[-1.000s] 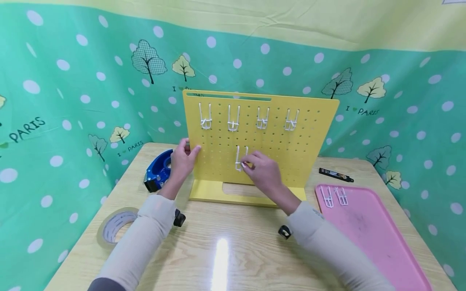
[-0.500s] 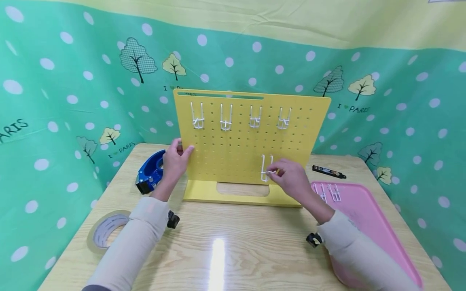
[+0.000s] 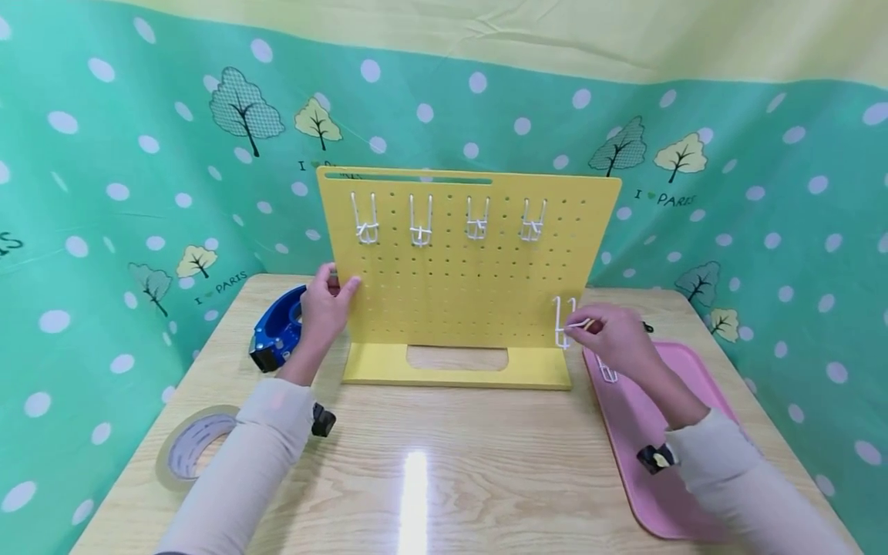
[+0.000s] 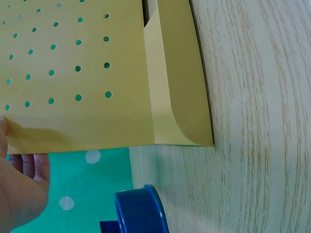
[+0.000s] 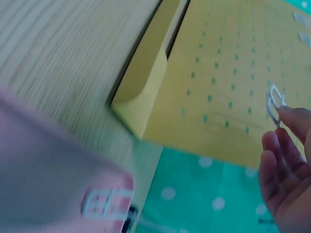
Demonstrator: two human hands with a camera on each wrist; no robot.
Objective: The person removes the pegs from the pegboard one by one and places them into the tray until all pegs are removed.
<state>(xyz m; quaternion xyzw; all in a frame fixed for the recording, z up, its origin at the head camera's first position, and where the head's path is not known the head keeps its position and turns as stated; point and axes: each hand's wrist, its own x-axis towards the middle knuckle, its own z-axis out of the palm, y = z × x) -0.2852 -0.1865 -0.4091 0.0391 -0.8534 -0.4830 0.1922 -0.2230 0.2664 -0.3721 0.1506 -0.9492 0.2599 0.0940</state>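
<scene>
A yellow pegboard [image 3: 444, 297] stands upright on its base. My left hand [image 3: 323, 312] grips its left edge, thumb on the front face and the other fingers behind. Between thumb and fingers my right hand [image 3: 617, 339] pinches a white wire pegboard hook [image 3: 559, 324], held near the board's lower right edge. In the right wrist view the same hook [image 5: 273, 104] sticks out past the fingertips. Several like hooks [image 3: 420, 220] hang in a row along the board's top. More hooks [image 3: 607, 373] lie on the pink tray [image 3: 620, 439], partly hidden by my right hand.
Left of the board sits a blue tape dispenser [image 3: 280, 327]. A wide roll of tape [image 3: 176, 455] lies by my left forearm. The tip of a black marker [image 3: 648, 327] shows behind my right hand. A polka-dot curtain [image 3: 444, 116] hangs behind.
My right hand has carried the hook from the lower middle of the pegboard rightward to its right edge, near the tray. My left hand keeps its grip. The head view has shifted a little.
</scene>
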